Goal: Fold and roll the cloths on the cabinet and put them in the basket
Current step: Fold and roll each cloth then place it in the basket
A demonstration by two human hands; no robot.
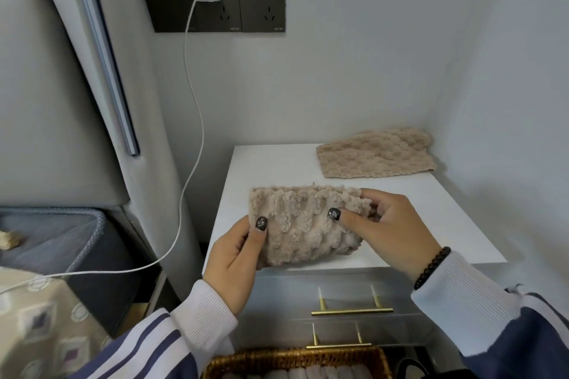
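Note:
A fluffy beige cloth (300, 224), folded into a rough rectangle, is held just above the front of the white cabinet top (431, 212). My left hand (235, 258) pinches its lower left edge with the thumb on top. My right hand (391, 224) grips its right end, thumb across the front. A second beige cloth (375, 152) lies flat at the back right corner of the cabinet. The wicker basket (308, 355) sits below at the bottom edge, with several pale rolled cloths inside it.
Cabinet drawers with gold handles (351, 311) face me below the top. A white charger cable (197, 120) hangs from the wall socket down to the left. A padded headboard and a dark bin (61, 240) stand at left. Walls close the cabinet's back and right sides.

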